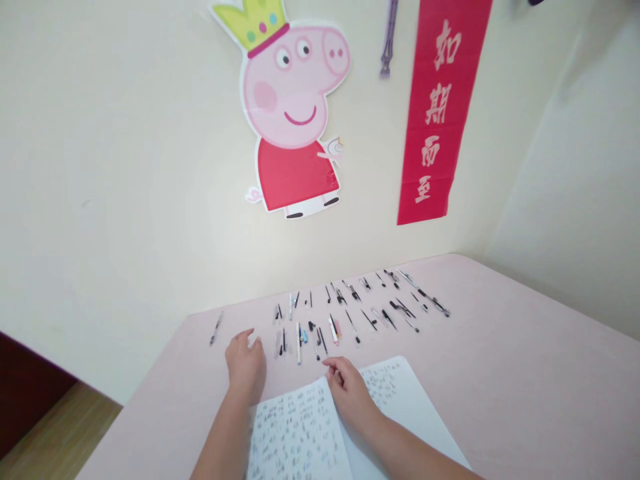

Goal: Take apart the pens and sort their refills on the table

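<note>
My left hand (pixel 245 363) is over the pink tabletop, thumb and forefinger apart, with nothing seen between them. The nearest thing on its left is a single pen (pixel 217 328), lying apart from the others. My right hand (pixel 350 393) rests on an open notebook (pixel 305 433) near the middle fold; its fingers are loosely bent and no object shows in them. Handwriting covers the notebook's left page and the top of the right one. Just beyond my hands lie pen parts in two rough rows, among them a white pen barrel (pixel 299 343) and a blue piece (pixel 305 336).
The pink table (pixel 525 373) meets a pale wall at the back. More pen parts (pixel 393 317) spread to the right, with a long dark pen (pixel 434 302) at the far end. A cartoon pig cutout (pixel 297 173) and a red banner (pixel 440 127) hang on the wall.
</note>
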Tool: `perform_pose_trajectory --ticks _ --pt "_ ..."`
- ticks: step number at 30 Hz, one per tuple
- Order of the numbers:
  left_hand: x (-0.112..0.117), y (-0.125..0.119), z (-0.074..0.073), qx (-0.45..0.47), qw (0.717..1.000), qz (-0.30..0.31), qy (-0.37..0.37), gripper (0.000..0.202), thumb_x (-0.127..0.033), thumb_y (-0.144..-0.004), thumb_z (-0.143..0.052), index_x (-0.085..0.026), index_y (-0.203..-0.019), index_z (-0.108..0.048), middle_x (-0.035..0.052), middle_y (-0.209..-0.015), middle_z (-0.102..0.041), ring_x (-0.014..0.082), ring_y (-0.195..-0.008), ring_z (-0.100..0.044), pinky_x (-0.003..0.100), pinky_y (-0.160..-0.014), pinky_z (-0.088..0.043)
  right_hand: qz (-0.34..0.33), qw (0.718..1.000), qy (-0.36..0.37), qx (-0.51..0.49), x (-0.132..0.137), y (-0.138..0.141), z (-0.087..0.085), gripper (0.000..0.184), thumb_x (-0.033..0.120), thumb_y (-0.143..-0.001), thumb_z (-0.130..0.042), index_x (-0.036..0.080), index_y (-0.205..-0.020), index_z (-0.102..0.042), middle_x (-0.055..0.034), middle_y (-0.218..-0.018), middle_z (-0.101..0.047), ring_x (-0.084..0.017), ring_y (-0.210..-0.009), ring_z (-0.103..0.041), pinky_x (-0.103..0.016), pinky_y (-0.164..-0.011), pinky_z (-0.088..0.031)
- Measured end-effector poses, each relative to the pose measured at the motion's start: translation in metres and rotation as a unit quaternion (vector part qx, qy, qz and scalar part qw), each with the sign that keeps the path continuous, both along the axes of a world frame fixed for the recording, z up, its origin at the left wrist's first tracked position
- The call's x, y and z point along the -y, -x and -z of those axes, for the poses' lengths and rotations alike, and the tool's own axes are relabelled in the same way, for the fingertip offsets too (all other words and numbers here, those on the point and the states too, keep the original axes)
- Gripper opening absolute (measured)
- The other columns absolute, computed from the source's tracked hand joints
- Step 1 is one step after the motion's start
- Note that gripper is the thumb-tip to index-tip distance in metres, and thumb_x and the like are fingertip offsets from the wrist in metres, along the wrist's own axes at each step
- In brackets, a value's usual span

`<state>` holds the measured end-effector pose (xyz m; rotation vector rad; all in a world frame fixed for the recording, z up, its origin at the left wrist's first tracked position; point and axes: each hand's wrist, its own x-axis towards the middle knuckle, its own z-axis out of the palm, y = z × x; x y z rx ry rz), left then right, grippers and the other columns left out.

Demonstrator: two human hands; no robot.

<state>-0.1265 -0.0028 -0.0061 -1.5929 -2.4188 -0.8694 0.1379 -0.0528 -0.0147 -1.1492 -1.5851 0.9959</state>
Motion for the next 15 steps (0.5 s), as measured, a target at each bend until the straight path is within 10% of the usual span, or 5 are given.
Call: perform_pose_trajectory --ticks 4,15 --pt "-0.013 0.042 -0.011 -0.053 0.985 -0.080 0.143 0.044 -0.030 -0.079 -0.040 -0.010 -0.116 -0.054 0.0168 -0.116 -0.057 0.0284 -0.113 -0.048 0.039 -0.097 -0.033 0.004 1.000 -0.015 -0.005 -0.001 0.000 0.002 0.025 0.016 -0.076 -0.046 0.019 -0.094 -0.063 -0.0037 -0.083 -0.059 -0.015 -0.068 -0.052 -0.026 -0.066 -0.041" --pt "-0.024 0.093 -0.002 -0.032 0.972 -0.103 0.210 0.048 -0.031 -0.079 -0.037 -0.007 -0.117 -0.055 0.0212 -0.124 -0.052 0.0326 -0.121 -0.042 0.043 -0.097 -0.032 0.007 1.000 -0.011 -0.008 0.000 0.000 -0.001 0.024 0.016 -0.075 -0.047 0.019 -0.093 -0.063 -0.0037 -0.082 -0.059 -0.015 -0.070 -0.053 -0.026 -0.067 -0.041"
